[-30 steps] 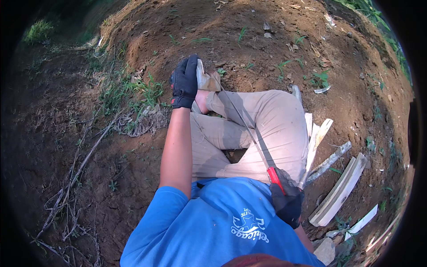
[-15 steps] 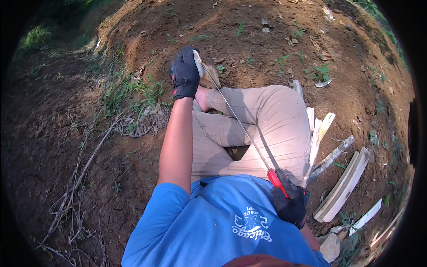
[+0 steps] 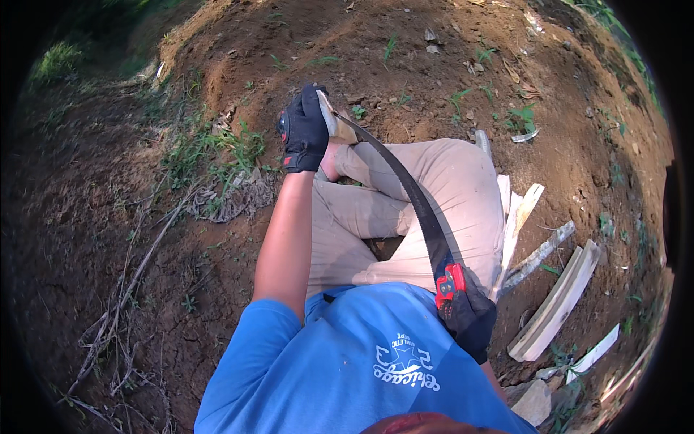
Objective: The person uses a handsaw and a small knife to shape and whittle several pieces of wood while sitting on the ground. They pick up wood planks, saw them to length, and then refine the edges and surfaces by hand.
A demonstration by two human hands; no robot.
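My left hand [image 3: 304, 130], in a black glove, is closed on a pale piece of wood [image 3: 340, 130] beyond my crossed shins. In my right hand [image 3: 468, 307], also gloved in black, is the red handle of a pruning saw [image 3: 410, 184]. Its long curved dark blade runs across my legs toward the wood, with the broad side facing up. The tip lies at the wood's edge beside my left fingers; whether it touches cannot be made out. My left fingertips are partly hidden by the wood.
I sit on bare brown soil in beige trousers [image 3: 455, 188]. At my right lie split wood pieces [image 3: 555, 304], a thin stick [image 3: 538, 253] and a pale stone [image 3: 533, 403]. Grass [image 3: 235, 148] and dry twigs [image 3: 134, 289] are on the left, with a soil slope ahead.
The saw has turned about its length, from showing its thin edge to showing its broad side. My left hand and the wood have come slightly nearer and tilted.
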